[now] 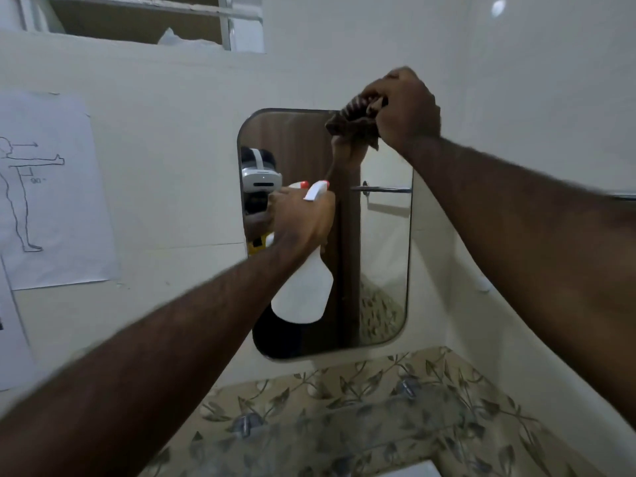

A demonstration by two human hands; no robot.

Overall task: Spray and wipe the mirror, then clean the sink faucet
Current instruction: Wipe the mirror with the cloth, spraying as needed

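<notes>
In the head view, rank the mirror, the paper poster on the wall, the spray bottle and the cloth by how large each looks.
1. Mirror and paper poster: look alike in size, and the poster is cut off at the frame edge, so I won't rank them.
2. Spray bottle, nearer the camera.
3. Cloth, bunched in the right hand.

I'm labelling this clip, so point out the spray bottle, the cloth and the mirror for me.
spray bottle (303,294): head view, on its white body below the left hand.
cloth (351,120): head view, on the bunched brown fabric.
mirror (385,256): head view, on bare glass right of centre.
</notes>
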